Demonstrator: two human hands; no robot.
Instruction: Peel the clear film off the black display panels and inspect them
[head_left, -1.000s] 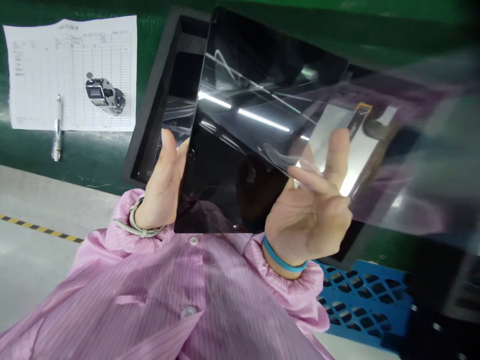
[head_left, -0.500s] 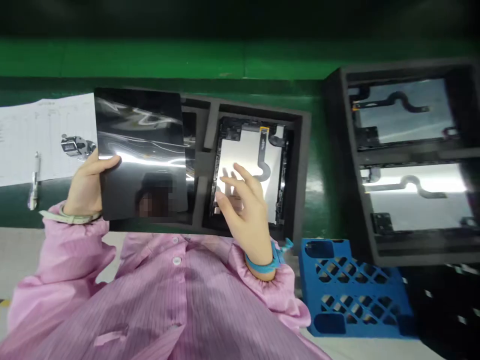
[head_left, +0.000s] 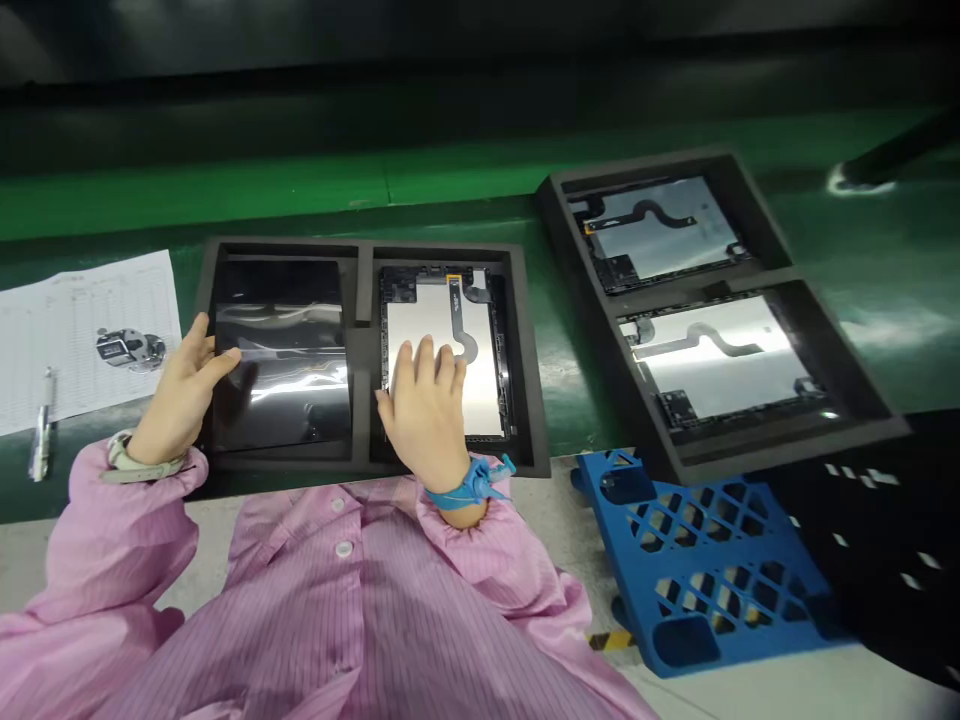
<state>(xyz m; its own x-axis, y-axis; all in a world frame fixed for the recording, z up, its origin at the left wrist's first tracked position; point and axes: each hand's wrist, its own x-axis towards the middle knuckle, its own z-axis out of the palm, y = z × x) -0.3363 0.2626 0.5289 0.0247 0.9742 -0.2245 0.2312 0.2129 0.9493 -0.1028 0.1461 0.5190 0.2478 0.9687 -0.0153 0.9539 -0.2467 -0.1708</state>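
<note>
A glossy black panel (head_left: 281, 400) lies in the left compartment of a dark foam tray (head_left: 531, 400). My left hand (head_left: 180, 385) is at the panel's left edge, thumb over its surface and fingers apart. In the right compartment sits a silver-backed display unit (head_left: 420, 310) with a curved dark flex cable (head_left: 456, 315). My right hand (head_left: 429, 415) is over the lower left part of this unit, palm down, fingers stretched out; whether it touches the unit is unclear.
A second foam tray (head_left: 667, 445) at the right holds two similar units. Below it is a blue lattice crate (head_left: 645, 600). Printed paper (head_left: 45, 330), a metallic object (head_left: 129, 348) and a pen (head_left: 43, 425) are on the left.
The black panel has gone from above the tray down into its left compartment, and my left hand has loosened from it. My right hand's fingers have spread flatter. The view has shifted.
</note>
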